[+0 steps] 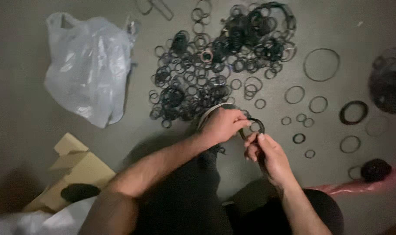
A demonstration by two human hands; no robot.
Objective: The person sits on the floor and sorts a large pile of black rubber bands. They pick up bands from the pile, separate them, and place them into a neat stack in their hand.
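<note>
Both hands meet at the near middle of the floor, just near of the big heap of black rings (215, 65); the left hand (222, 125) is closed with its fingertips pinching one small black ring (255, 126), and the right hand (267, 154) is curled beneath it, fingers touching the ring's near edge. To handle it well, I judge the pinch should stay light on the rim so the ring keeps its round shape; holding it clear of the heap and of the sorted single rings (322, 104) laid out to the right avoids muddling them.
</note>
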